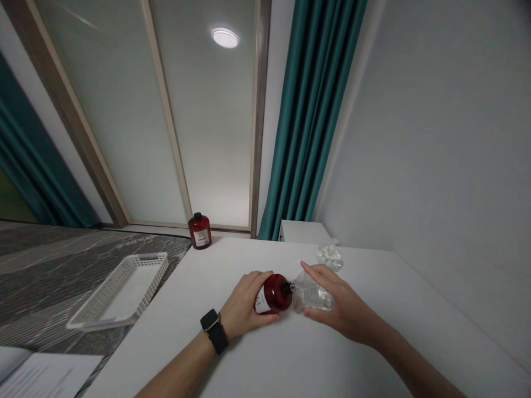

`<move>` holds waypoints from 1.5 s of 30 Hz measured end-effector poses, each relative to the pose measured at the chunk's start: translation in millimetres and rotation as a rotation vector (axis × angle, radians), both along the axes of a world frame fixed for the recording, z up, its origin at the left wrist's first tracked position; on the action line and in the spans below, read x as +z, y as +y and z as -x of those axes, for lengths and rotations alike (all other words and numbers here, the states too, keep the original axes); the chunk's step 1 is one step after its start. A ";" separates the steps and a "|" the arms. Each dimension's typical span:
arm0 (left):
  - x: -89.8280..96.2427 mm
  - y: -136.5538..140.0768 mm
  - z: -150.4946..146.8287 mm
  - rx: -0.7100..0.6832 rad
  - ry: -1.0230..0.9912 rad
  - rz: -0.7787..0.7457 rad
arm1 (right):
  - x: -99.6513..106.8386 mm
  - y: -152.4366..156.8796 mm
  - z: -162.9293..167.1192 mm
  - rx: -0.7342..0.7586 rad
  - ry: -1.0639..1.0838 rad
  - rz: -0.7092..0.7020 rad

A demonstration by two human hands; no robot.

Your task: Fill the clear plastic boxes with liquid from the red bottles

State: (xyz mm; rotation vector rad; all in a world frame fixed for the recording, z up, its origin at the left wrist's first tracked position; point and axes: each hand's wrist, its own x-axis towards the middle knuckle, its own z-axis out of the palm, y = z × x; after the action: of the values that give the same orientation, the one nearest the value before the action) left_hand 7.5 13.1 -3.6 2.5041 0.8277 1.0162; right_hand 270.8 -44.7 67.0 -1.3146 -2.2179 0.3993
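Observation:
My left hand point(253, 301), with a black watch on its wrist, is wrapped round a dark red bottle point(279, 292) with a white label. The bottle is tilted, and its black neck points to the right. My right hand point(332, 298) grips a clear plastic container point(309, 293) between thumb and fingers. The container's left end meets the neck of the red bottle, just above the white table point(265, 365). Whether the two are joined or only touching, I cannot tell. A second red bottle point(199, 232) with a black cap stands upright at the table's far left corner.
Another clear plastic piece point(330, 257) lies behind my right hand. Left of the table, a white perforated basket point(120, 290) and an open book point(45, 376) rest on a grey patterned surface. A white box point(305, 231) is beyond the far edge, near a teal curtain point(315, 110).

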 end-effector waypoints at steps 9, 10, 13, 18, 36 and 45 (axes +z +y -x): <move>-0.6 -0.4 0.2 0.001 0.007 0.002 | -2.0 0.7 0.1 0.000 0.000 -0.018; -0.7 -0.4 0.3 -0.001 0.005 0.001 | -1.8 0.8 0.3 -0.001 -0.003 -0.019; -0.7 -0.3 0.5 -0.004 -0.003 -0.004 | -1.1 0.8 0.4 0.002 -0.005 -0.023; 0.5 -0.4 0.0 -0.008 -0.003 -0.005 | 0.1 0.5 0.0 0.010 0.005 -0.021; 1.6 -1.1 0.4 0.008 -0.004 0.003 | 2.2 -0.4 1.2 0.008 0.007 -0.010; 1.8 -1.9 0.3 0.005 -0.003 0.007 | 1.4 0.1 0.2 0.010 0.000 -0.003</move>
State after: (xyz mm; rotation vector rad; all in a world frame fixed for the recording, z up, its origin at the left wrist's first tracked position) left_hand 7.2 11.2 -1.8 2.4952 0.8353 1.0158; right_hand 270.6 -44.6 68.4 -1.3029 -2.2250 0.3998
